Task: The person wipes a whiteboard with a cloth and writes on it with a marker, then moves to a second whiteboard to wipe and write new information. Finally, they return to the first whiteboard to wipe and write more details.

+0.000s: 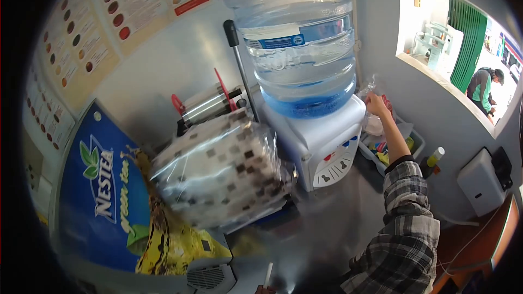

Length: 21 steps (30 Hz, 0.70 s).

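My right hand (376,104) reaches far forward, past the right side of the white water dispenser (310,147). Its fingers are closed on a clear plastic bag (373,125), with a patch of red showing beside them. Below that bag, a grey tray (417,144) holds colourful packets (384,149). Only a little of my left hand (265,289) shows, at the bottom edge. A thin white stick (268,275) stands up from its closed fingers.
A large water bottle (299,38) sits atop the dispenser. Left of it are a plastic-wrapped checkered bundle (223,169), a machine with a black-knobbed lever (231,32) and a blue Nestea panel (103,196). A yellow-green bottle (436,157) stands at right; a person (482,90) is outside the opening.
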Available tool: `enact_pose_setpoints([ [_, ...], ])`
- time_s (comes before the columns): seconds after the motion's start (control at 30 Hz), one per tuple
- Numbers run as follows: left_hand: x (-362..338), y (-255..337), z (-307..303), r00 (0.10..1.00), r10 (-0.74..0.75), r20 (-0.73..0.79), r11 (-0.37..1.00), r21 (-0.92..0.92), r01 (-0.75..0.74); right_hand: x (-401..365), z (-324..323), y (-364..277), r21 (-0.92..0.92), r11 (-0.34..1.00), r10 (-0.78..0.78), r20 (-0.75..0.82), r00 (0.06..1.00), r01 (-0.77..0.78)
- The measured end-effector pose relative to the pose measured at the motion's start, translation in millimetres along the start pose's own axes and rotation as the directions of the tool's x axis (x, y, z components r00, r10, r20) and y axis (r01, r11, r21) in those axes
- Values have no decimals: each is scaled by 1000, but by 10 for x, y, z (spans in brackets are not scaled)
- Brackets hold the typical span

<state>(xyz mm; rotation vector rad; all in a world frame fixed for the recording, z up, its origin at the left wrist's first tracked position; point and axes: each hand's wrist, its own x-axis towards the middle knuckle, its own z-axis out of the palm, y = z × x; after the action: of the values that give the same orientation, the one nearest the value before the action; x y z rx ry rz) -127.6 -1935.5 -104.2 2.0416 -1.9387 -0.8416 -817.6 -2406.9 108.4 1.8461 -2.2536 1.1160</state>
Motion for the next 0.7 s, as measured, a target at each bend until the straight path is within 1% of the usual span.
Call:
enact_pose_setpoints([
  [0.03, 78, 148, -128, 1000, -7, 11, 1000, 10, 7, 24, 38, 18, -319, 948, 58, 159, 985, -5],
  [0.07, 92, 300, -269, 995, -84, 57, 961, -258, 96, 20, 43, 47, -319, 948, 72, 172, 982, -14],
  [0.1, 124, 507, -430, 981, -151, 123, 844, -500, 192, 14, 85, 142, -501, 864, 215, 291, 932, -43],
  [0.13, 170, 662, -534, 977, -161, 140, 848, -487, 210, -21, 157, 248, -664, 747, 369, 373, 851, -33],
  [0.17, 238, 816, -598, 970, -185, 157, 839, -489, 239, -36, 234, 378, -741, 671, 457, 380, 804, -31],
  [0.2, 304, 909, -606, 964, -205, 171, 829, -494, 264, -77, 310, 495, -759, 650, 470, 354, 809, -46],
  [0.23, 348, 945, -585, 969, -180, 169, 837, -491, 241, -99, 383, 601, -777, 627, 481, 332, 812, -54],
  [0.27, 407, 940, -544, 967, -182, 180, 839, -484, 249, -130, 443, 710, -773, 630, 460, 300, 836, -69],
  [0.33, 500, 1007, -507, 979, -83, 188, 947, -291, 137, -175, 548, 874, -754, 652, 391, 245, 887, -79],
  [0.37, 513, 1054, -501, 952, -154, 265, 894, -372, 249, -212, 599, 943, -738, 670, 344, 212, 915, -81],
  [0.4, 532, 1036, -481, 949, -159, 274, 895, -366, 256, -236, 648, 1008, -723, 686, 296, 179, 938, -78],
  [0.47, 563, 986, -405, 977, -4, 211, 975, -214, 50, -301, 733, 1114, -703, 709, 198, 121, 973, -57],
  [0.5, 617, 1271, -525, 950, -132, 281, 930, -296, 217, -343, 760, 1171, -695, 718, 148, 99, 984, -38],
  [0.53, 599, 1248, -507, 949, -136, 285, 930, -294, 222, -394, 792, 1212, -689, 724, 106, 76, 991, -25],
  [0.6, 600, 1130, -448, 961, -56, 271, 970, -214, 117, -493, 838, 1280, -683, 731, 27, 39, 999, 7],
  [0.63, 586, 1078, -425, 962, -59, 268, 969, -215, 119, -539, 855, 1311, -680, 733, -7, 18, 1000, 17],
  [0.7, 570, 1020, -363, 974, -71, 214, 989, -110, 97, -604, 860, 1371, -683, 730, -69, -22, 997, 36],
])
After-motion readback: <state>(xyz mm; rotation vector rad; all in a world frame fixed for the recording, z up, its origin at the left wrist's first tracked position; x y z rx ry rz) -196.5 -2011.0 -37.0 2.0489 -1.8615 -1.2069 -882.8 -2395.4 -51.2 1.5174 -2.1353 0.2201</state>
